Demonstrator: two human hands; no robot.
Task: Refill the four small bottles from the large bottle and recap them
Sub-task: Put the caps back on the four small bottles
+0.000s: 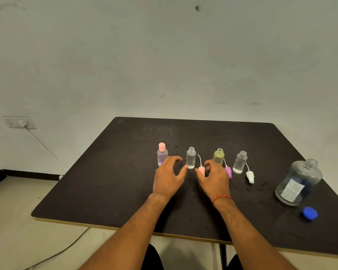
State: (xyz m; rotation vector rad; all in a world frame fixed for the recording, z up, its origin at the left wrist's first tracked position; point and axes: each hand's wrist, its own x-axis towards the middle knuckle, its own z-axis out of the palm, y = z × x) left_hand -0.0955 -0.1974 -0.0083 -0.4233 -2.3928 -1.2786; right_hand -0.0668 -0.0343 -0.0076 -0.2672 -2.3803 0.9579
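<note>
Four small bottles stand in a row on the dark table (109, 184). The leftmost bottle (162, 154) carries a pink cap. The second clear bottle (191, 158), the yellowish bottle (219, 156) and the right clear bottle (240, 161) are uncapped. A pink spray cap (201, 170), a purple spray cap (228, 171) and a white spray cap (250, 176) lie beside them. The large clear bottle (299, 182) stands uncapped at the right, its blue cap (310, 213) in front. My left hand (168, 177) is open, thumb close to the second bottle. My right hand (215, 179) is open beside the pink spray cap.
Water droplets speckle the table near the white spray cap and the large bottle. The table's front edge (125, 228) runs just ahead of my forearms. A wall socket (20, 122) with a cable sits low at the left, and the cable trails across the floor.
</note>
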